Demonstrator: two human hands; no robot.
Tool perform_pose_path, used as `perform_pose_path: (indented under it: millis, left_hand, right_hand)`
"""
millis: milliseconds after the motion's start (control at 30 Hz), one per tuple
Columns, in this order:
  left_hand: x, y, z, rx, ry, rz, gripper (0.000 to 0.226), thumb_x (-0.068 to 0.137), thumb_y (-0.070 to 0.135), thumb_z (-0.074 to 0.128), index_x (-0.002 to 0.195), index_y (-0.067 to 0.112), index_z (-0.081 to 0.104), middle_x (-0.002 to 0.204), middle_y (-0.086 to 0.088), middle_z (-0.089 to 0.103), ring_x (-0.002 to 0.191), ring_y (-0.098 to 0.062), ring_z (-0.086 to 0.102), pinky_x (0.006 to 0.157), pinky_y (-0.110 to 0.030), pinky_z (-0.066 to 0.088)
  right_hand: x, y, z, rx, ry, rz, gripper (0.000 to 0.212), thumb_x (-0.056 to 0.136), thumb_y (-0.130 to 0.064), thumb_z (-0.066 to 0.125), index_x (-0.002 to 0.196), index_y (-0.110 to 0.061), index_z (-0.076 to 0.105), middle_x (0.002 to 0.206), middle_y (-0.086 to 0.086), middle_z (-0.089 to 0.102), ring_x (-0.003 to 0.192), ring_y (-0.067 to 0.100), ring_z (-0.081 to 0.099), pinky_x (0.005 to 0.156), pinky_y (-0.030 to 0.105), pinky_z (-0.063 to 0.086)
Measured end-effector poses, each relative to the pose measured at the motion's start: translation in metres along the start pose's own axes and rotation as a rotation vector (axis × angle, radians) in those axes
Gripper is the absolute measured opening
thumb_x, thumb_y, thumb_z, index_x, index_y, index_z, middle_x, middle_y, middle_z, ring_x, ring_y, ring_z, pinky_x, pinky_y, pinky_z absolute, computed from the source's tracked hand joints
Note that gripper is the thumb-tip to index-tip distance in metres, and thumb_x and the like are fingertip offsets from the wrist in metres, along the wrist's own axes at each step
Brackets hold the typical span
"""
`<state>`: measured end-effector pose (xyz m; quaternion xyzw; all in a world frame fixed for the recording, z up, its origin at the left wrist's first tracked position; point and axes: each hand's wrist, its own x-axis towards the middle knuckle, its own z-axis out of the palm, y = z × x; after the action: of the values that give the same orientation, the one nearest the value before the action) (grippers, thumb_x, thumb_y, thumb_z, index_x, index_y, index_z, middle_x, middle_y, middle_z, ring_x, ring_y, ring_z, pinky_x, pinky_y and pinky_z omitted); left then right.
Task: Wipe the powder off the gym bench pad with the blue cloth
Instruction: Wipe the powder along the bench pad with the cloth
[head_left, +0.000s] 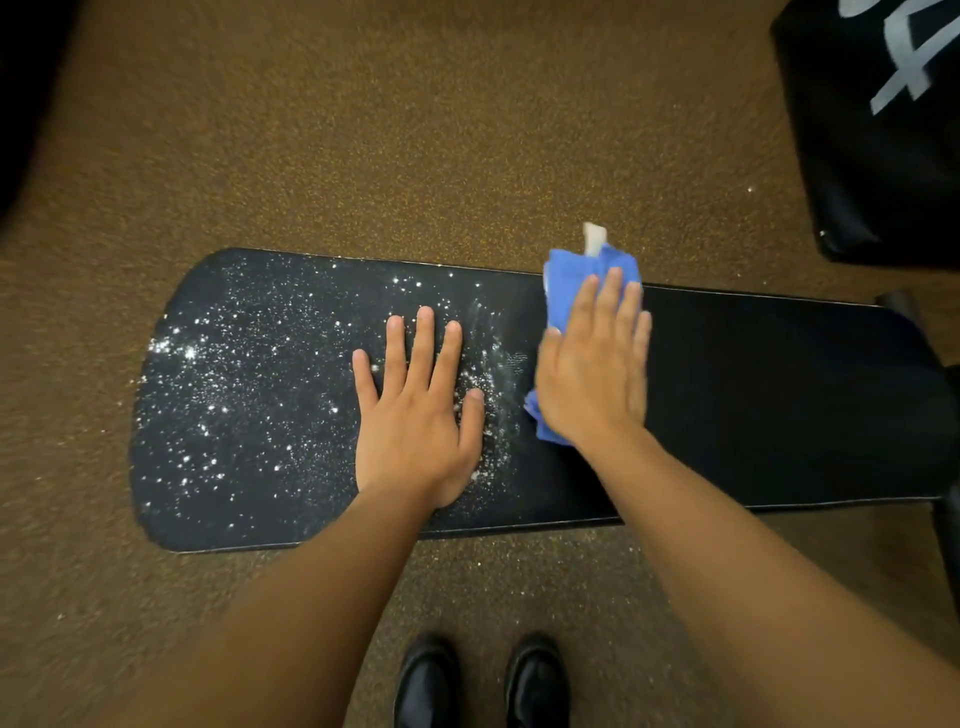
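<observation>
A long black gym bench pad (779, 405) lies across the view. White powder (234, 374) speckles its left half; the right half looks dark and clean. My left hand (415, 410) rests flat on the pad, fingers spread, in the powdered area near the middle. My right hand (592, 364) presses flat on a crumpled blue cloth (566, 270) at the pad's far edge, just right of the powder. Most of the cloth is hidden under the hand; a white tag sticks out at its far end.
Brown speckled floor (415, 130) surrounds the bench, with a few powder flecks on it. A black padded object with white lettering (893, 130) stands at the top right. My two black shoes (483, 680) are at the bottom, close to the pad's near edge.
</observation>
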<state>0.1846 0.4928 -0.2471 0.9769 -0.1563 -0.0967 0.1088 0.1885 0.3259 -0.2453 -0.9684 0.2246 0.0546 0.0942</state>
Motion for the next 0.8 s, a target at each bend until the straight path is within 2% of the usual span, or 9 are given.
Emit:
perform_pose_path:
  millis: [133, 233, 367, 433, 500, 633, 700, 800]
  left_hand:
    - [0.002, -0.001, 0.001, -0.006, 0.001, 0.0, 0.066, 0.098, 0.051, 0.014, 0.157, 0.025, 0.003, 0.164, 0.001, -0.01, 0.149, -0.021, -0.019, 0.119, -0.053, -0.009]
    - [0.001, -0.001, 0.0, -0.013, -0.001, 0.006, 0.066, 0.098, 0.051, 0.014, 0.157, 0.025, 0.003, 0.164, 0.001, -0.01, 0.149, -0.021, -0.019, 0.119, -0.053, -0.009]
    - [0.0, -0.002, -0.002, -0.009, -0.01, 0.004, 0.065, 0.099, 0.051, 0.012, 0.157, 0.026, -0.001, 0.164, 0.001, -0.013, 0.148, -0.021, -0.022, 0.119, -0.053, -0.01]
    - [-0.001, -0.001, -0.002, -0.004, -0.007, 0.007, 0.065, 0.099, 0.051, 0.012, 0.157, 0.026, -0.002, 0.163, 0.002, -0.014, 0.148, -0.021, -0.022, 0.119, -0.053, -0.01]
    - [-0.001, 0.0, -0.001, -0.002, -0.006, 0.007, 0.065, 0.099, 0.051, 0.013, 0.157, 0.026, -0.001, 0.164, 0.001, -0.012, 0.149, -0.022, -0.02, 0.119, -0.053, -0.01]
    - [0.001, 0.0, 0.0, -0.002, -0.008, 0.005, 0.065, 0.098, 0.051, 0.012, 0.157, 0.026, 0.0, 0.164, 0.001, -0.011, 0.149, -0.021, -0.019, 0.119, -0.053, -0.01]
    - [0.002, -0.001, 0.0, -0.005, -0.009, 0.01, 0.065, 0.098, 0.05, 0.01, 0.157, 0.025, -0.001, 0.164, 0.001, -0.012, 0.149, -0.02, -0.02, 0.119, -0.052, -0.011]
    - [0.001, -0.002, -0.001, -0.01, -0.001, 0.009, 0.065, 0.098, 0.049, 0.012, 0.157, 0.024, 0.002, 0.164, 0.001, -0.01, 0.149, -0.02, -0.019, 0.119, -0.053, -0.009]
  right_hand:
    - [-0.026, -0.025, 0.007, -0.014, -0.011, -0.226, 0.063, 0.1, -0.035, 0.014, 0.154, -0.003, 0.005, 0.162, 0.018, -0.001, 0.15, 0.032, -0.005, 0.122, 0.046, 0.002]
    - [-0.073, 0.006, 0.007, -0.033, -0.051, -0.308, 0.063, 0.1, -0.036, 0.016, 0.154, -0.004, 0.01, 0.162, 0.016, 0.002, 0.15, 0.03, -0.002, 0.121, 0.047, 0.007]
    - [-0.061, 0.044, 0.003, -0.058, -0.021, -0.11, 0.064, 0.098, -0.034, 0.023, 0.153, -0.001, 0.017, 0.162, 0.018, 0.008, 0.15, 0.033, 0.004, 0.12, 0.049, 0.011]
    - [-0.029, 0.031, 0.0, -0.023, 0.016, 0.013, 0.064, 0.098, -0.032, 0.028, 0.153, 0.0, 0.016, 0.162, 0.019, 0.008, 0.149, 0.035, 0.004, 0.12, 0.05, 0.009]
    - [-0.004, 0.007, 0.0, 0.031, 0.001, 0.047, 0.065, 0.1, -0.031, 0.03, 0.154, -0.002, 0.009, 0.163, 0.017, 0.0, 0.15, 0.033, -0.003, 0.121, 0.049, 0.002]
    - [-0.035, -0.029, 0.008, -0.011, -0.013, -0.168, 0.065, 0.1, -0.037, 0.015, 0.154, -0.005, 0.003, 0.163, 0.015, -0.005, 0.15, 0.03, -0.008, 0.121, 0.048, 0.0]
    - [-0.066, -0.021, 0.01, -0.04, -0.031, -0.272, 0.065, 0.099, -0.039, 0.01, 0.154, -0.005, 0.006, 0.163, 0.015, -0.002, 0.15, 0.03, -0.006, 0.121, 0.049, 0.004]
    - [-0.083, 0.013, 0.009, -0.083, -0.044, -0.301, 0.064, 0.099, -0.039, 0.014, 0.154, -0.007, 0.011, 0.163, 0.013, 0.004, 0.15, 0.029, 0.0, 0.119, 0.049, 0.008]
